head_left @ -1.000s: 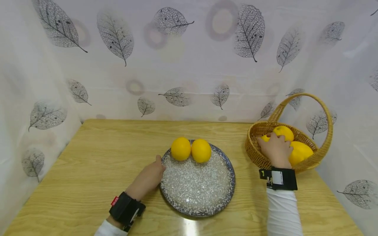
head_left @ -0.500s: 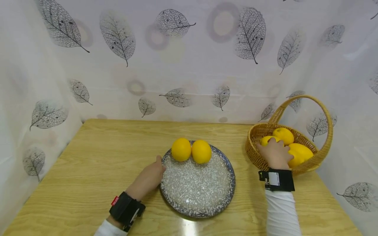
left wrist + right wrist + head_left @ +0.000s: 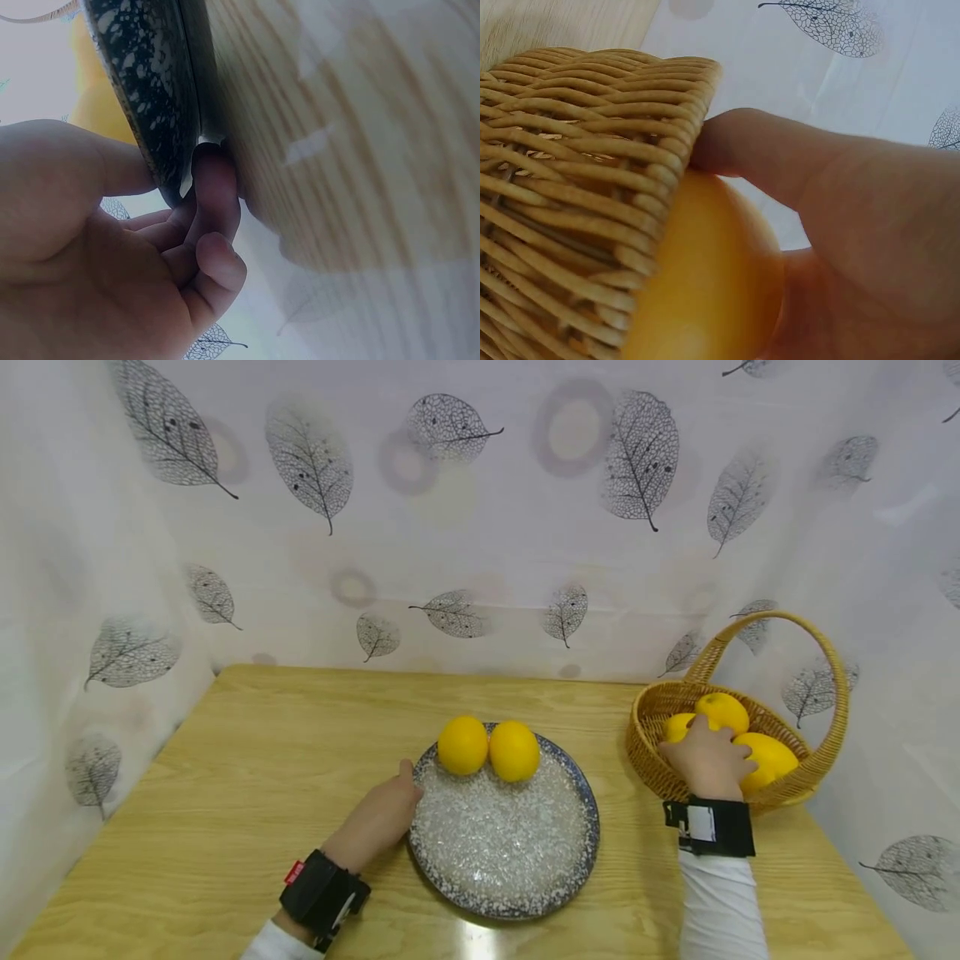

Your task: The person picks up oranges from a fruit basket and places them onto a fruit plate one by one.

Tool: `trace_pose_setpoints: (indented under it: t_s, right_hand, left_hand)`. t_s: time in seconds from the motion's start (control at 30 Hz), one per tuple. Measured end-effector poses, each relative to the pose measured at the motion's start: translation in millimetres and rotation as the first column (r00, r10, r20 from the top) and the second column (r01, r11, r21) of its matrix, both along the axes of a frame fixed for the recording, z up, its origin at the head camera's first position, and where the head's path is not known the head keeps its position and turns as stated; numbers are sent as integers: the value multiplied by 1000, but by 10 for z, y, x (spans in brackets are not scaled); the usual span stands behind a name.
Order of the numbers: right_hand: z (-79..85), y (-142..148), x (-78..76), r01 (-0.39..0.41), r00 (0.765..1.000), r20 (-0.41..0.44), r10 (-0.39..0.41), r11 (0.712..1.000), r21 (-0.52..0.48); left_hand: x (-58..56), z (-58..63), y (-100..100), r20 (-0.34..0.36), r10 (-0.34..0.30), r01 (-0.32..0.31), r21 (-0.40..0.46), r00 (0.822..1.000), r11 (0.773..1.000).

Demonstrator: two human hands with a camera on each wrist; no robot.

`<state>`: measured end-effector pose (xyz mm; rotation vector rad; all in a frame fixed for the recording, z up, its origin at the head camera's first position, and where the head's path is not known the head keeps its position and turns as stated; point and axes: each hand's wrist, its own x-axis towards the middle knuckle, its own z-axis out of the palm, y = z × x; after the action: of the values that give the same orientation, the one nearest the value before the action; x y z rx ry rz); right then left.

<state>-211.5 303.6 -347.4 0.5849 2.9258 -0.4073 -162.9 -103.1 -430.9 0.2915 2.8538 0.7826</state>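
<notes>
My left hand (image 3: 378,818) pinches the left rim of a round speckled plate (image 3: 502,860); in the left wrist view its thumb lies on top and a finger is underneath. Two round, orange-like yellow fruits (image 3: 462,746) sit side by side at the plate's back. My right hand (image 3: 708,760) reaches into a wicker basket (image 3: 648,760), thumb and fingers spread around a yellow fruit (image 3: 705,277). The right wrist view shows the thumb against this fruit by the rim; the fingertips are hidden. Another yellow fruit (image 3: 722,712) lies behind, and a longer, lemon-like one (image 3: 768,762) to the right.
The basket's tall arched handle (image 3: 832,693) rises to the right of my right hand. Everything stands on a wooden table (image 3: 300,718). A pale curtain (image 3: 480,527) with leaf prints hangs behind and at both sides.
My right hand has shifted slightly within the basket, its fingers moving off the back fruit onto the left one. The whole scene sits slightly lower in view. My left hand stays on the plate rim.
</notes>
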Motion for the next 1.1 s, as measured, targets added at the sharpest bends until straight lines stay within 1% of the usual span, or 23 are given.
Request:
trace_pose_setpoints:
  t_s: [0.07, 0.17, 0.27, 0.47, 0.73, 0.9, 1.1]
  right_hand:
    - [-6, 7, 11, 0, 1000, 20, 0, 1000, 8]
    - [-4, 16, 20, 7, 999, 49, -8, 1000, 19]
    - [-3, 17, 14, 8, 998, 63, -9, 1000, 15]
    - [2, 4, -13, 9, 1000, 10, -9, 1000, -18]
    - [47, -16, 7, 10, 999, -44, -13, 997, -76]
    - [62, -53, 12, -3, 997, -72, -4, 996, -88]
    - [77, -69, 21, -1, 994, -106, -10, 995, -100]
  left_hand:
    - [6, -9, 0, 3, 4, -4, -5, 1000, 1000]
    - [11, -18, -1, -5, -7, 7, -6, 1000, 1000]
    - [10, -38, -5, -8, -4, 4, -10, 1000, 1000]
    - [1, -34, -8, 13, 8, -8, -9, 1000, 1000]
    - [-3, -19, -16, -7, 5, -5, -7, 1000, 1000]
    - [2, -10, -19, -23, -2, 2, -1, 1000, 1000]
    - [-4, -28, -17, -21, -2, 2, -3, 1000, 1000]
